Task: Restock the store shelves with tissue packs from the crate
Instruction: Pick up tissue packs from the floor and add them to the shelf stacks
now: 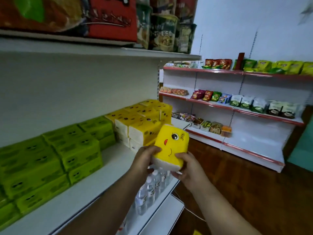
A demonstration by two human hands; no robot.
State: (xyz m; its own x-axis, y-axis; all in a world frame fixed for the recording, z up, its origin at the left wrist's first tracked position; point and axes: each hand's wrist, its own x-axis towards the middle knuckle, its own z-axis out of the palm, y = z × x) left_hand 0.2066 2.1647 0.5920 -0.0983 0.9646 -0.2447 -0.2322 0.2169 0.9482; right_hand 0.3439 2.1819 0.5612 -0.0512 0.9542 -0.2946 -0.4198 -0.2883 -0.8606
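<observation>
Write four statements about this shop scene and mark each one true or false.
1. The left hand and the right hand both hold the yellow tissue pack. True.
2. The green packs sit to the right of the yellow stack on the shelf. False: the green packs are on the left and the yellow stack is on the right.
3. Water bottles stand on the level below that shelf. True.
4. The far shelves have blue front edges. False: their front edges are red.
</observation>
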